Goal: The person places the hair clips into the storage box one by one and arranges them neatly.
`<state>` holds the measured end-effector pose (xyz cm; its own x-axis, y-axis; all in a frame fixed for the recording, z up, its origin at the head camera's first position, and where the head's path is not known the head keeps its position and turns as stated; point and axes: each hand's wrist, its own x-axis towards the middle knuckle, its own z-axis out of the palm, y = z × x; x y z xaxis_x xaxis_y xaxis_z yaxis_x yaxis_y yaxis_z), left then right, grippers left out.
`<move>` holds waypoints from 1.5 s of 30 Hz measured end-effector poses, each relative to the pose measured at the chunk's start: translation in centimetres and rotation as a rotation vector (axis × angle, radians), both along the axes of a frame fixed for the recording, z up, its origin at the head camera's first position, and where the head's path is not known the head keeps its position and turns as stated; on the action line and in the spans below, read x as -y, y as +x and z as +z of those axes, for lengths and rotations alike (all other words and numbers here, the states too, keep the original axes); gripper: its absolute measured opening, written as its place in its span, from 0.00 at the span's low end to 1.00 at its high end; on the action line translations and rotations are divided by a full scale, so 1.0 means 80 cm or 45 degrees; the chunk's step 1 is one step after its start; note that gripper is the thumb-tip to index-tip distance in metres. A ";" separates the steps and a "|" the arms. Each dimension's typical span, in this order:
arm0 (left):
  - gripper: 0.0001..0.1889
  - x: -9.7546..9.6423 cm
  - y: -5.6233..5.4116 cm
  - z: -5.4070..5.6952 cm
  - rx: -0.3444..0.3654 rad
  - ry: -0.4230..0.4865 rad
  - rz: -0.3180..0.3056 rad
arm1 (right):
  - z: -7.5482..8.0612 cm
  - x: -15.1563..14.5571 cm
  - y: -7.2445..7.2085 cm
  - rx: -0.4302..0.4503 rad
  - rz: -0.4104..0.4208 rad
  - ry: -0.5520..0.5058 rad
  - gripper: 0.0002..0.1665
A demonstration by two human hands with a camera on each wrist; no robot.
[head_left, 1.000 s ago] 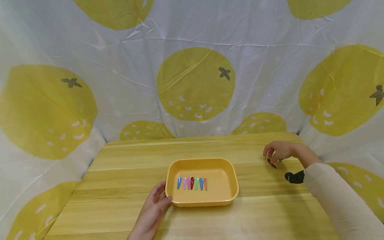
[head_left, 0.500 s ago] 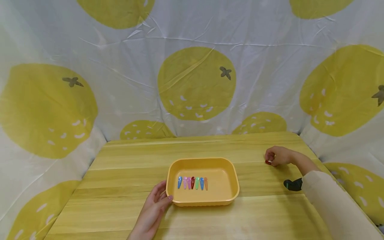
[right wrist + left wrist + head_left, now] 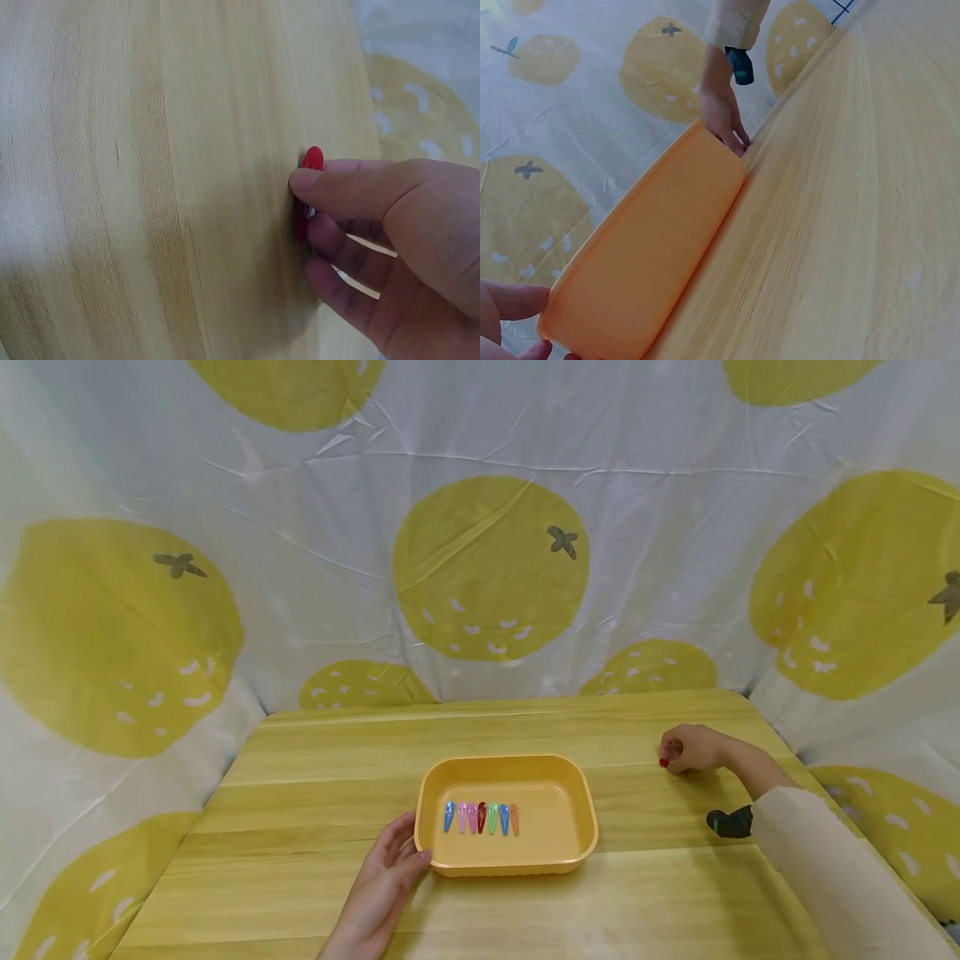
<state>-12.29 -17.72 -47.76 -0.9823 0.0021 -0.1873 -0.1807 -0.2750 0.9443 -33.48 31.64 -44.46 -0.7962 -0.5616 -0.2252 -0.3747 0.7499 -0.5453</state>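
A yellow-orange plastic tray (image 3: pixel 551 852) stands at the middle of the table. My left hand (image 3: pixel 386 881) grips its left front corner, thumb at the rim and fingers along the outer side. Inside the tray lies a row of several snap hair clips, from a blue one (image 3: pixel 449 817) at the left to an orange one (image 3: pixel 514 820) at the right, with a dark red one (image 3: pixel 482 817) among them. At the right rear of the table, my right hand (image 3: pixel 693 749) pinches a red hair clip (image 3: pixel 313 159) between thumb and fingers, close over the wood. The fingers hide part of that clip.
The wood-grain table (image 3: pixel 322 777) reaches back to a white curtain (image 3: pixel 330 568) printed with yellow fruit, which also hangs at both sides. A dark wrist camera (image 3: pixel 729 822) sits beneath the right forearm, by the beige sleeve (image 3: pixel 825 852).
The red hair clip, which lay under my right fingers, is now pinched in them and turned, showing less of itself. My left hand and the tray stay in place.
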 end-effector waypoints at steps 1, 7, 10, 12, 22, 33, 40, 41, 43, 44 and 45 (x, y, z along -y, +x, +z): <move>0.37 0.000 0.000 0.000 -0.002 0.000 -0.002 | 0.000 0.000 0.000 -0.010 0.003 0.005 0.05; 0.37 -0.002 -0.001 -0.001 -0.007 0.004 -0.004 | 0.000 -0.003 0.002 -0.006 -0.001 0.011 0.04; 0.37 -0.003 -0.002 -0.001 -0.006 0.007 -0.003 | 0.000 -0.006 0.002 0.036 -0.014 -0.013 0.04; 0.37 -0.003 -0.002 -0.001 -0.007 0.009 -0.005 | 0.000 -0.008 0.002 0.084 -0.026 -0.049 0.04; 0.37 -0.001 -0.001 0.000 -0.007 0.007 -0.007 | 0.010 -0.008 0.005 0.193 -0.114 -0.166 0.08; 0.37 0.000 0.000 0.001 -0.010 0.004 -0.014 | 0.019 -0.009 0.000 0.296 -0.062 -0.315 0.10; 0.37 0.000 0.000 0.000 -0.010 0.005 -0.008 | 0.032 0.010 0.007 0.369 -0.044 -0.341 0.10; 0.37 0.000 0.000 0.000 -0.011 0.005 -0.007 | 0.035 0.015 0.009 0.366 -0.040 -0.339 0.10; 0.36 0.000 0.001 0.000 -0.010 0.006 -0.004 | 0.039 0.024 0.010 0.360 -0.030 -0.343 0.09; 0.36 0.000 0.001 0.001 -0.011 0.006 -0.003 | 0.040 0.029 0.011 0.356 -0.025 -0.347 0.09; 0.36 0.000 0.001 0.001 -0.011 0.005 -0.003 | 0.042 0.034 0.012 0.353 -0.020 -0.351 0.08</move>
